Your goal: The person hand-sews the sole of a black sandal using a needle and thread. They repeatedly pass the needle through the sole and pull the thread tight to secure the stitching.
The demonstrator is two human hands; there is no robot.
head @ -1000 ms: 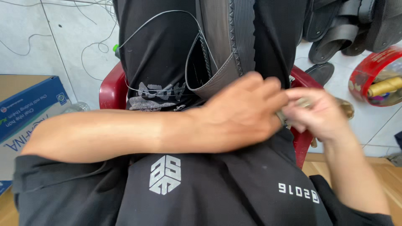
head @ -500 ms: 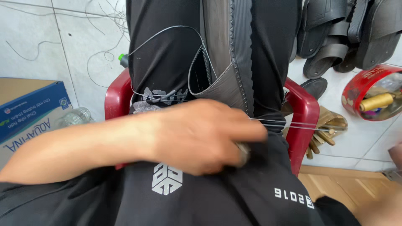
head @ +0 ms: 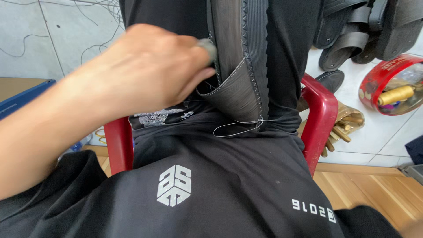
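Blue cardboard box edge (head: 26, 94) lies at nine o'clock, beside the pale tiled wall (head: 53, 39). Our left hand (head: 150, 70) fills ten o'clock, its fingers curled narrow against the grey leather strip with zigzag edge (head: 240, 88), which stands upright at twelve o'clock; we cannot tell if the fingertips pinch something. A thin white thread (head: 238, 128) loops at the lower end of this strip, near the centre. Under it we see black fabric with a white emblem (head: 211, 185) over the red plastic chair (head: 319, 114). At two o'clock rests a red round tin with a yellow thread spool (head: 387, 83). Our right hand is not visible.
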